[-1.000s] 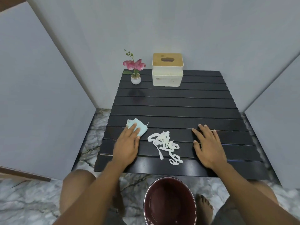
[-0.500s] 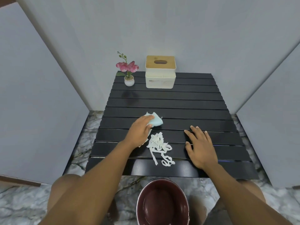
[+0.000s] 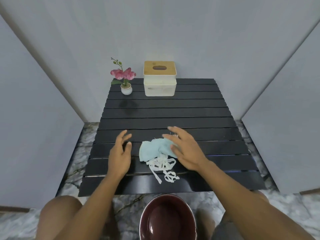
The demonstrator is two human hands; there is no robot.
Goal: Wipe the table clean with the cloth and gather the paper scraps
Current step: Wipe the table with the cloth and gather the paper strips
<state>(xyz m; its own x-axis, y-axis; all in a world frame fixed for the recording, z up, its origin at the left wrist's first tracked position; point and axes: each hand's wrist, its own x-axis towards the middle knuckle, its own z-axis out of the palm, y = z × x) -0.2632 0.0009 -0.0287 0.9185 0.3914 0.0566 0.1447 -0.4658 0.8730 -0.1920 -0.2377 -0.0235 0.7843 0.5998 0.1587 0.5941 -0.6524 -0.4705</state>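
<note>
A light blue cloth (image 3: 152, 149) lies crumpled on the black slatted table (image 3: 190, 118), near the front middle. Its near edge covers the far end of a tangle of white paper scraps (image 3: 162, 168), which trail toward the table's front edge. My right hand (image 3: 187, 149) lies on the cloth's right end, thumb and palm pressing it, fingers stretched and spread. My left hand (image 3: 120, 153) hovers just left of the cloth, apart from it, fingers spread and holding nothing.
A dark red bowl (image 3: 168, 220) sits on the marble floor just below the table's front edge, between my knees. At the back stand a white tissue box with a wooden lid (image 3: 160, 79) and a small potted pink flower (image 3: 126, 87). Grey panels close in both sides.
My left hand slid the cloth right, onto the scraps' far end, then let go and drew back left. My right hand moved left onto the cloth.
</note>
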